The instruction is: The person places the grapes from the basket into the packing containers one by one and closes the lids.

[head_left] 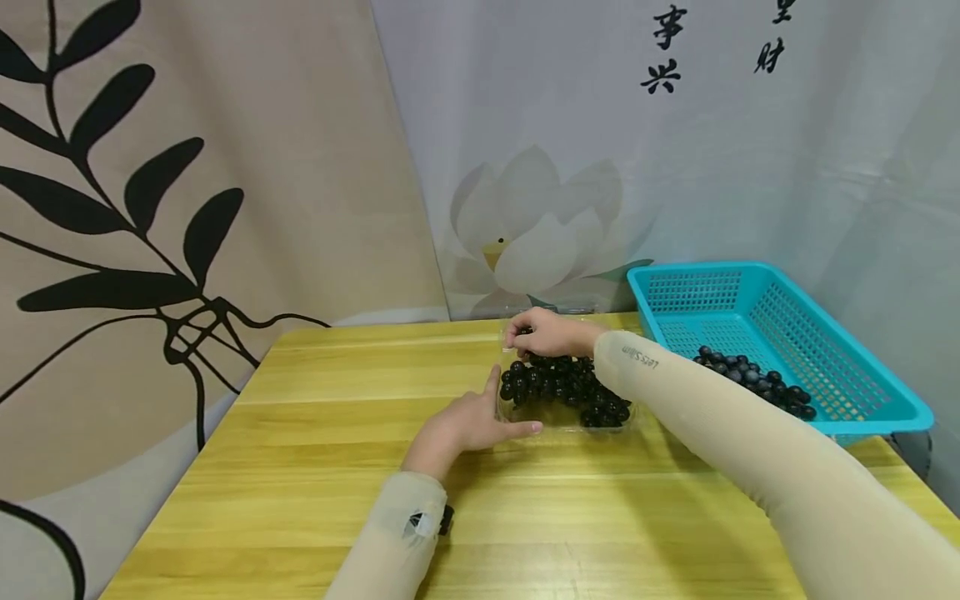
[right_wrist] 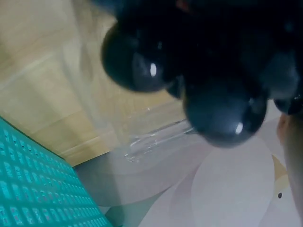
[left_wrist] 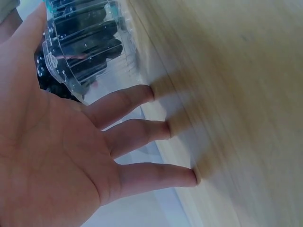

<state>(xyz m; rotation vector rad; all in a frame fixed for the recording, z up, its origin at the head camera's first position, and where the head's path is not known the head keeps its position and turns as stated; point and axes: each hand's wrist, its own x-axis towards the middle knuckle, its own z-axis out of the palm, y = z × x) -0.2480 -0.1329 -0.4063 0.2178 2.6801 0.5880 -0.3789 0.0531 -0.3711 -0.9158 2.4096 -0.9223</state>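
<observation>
A clear plastic box [head_left: 555, 418] on the table holds a bunch of dark, glossy grapes [head_left: 562, 382]. At the box's near left corner my left hand [head_left: 474, 422] is spread, thumb along the front side and index finger along the left side. In the left wrist view, the other three fingers [left_wrist: 142, 132] are stretched out, their tips on the tabletop. Over the far left part of the box, my right hand [head_left: 553, 333] pinches the grapes with curled fingers. The right wrist view shows large grapes [right_wrist: 225, 111] close up, which hide the fingertips.
To the right stands a blue-green plastic basket [head_left: 847, 333] with perforated sides, holding more dark grapes [head_left: 753, 379]. The wooden table [head_left: 337, 467] reaches back to a printed curtain [head_left: 315, 167]. My right forearm [head_left: 735, 433] crosses in front of the basket's near side.
</observation>
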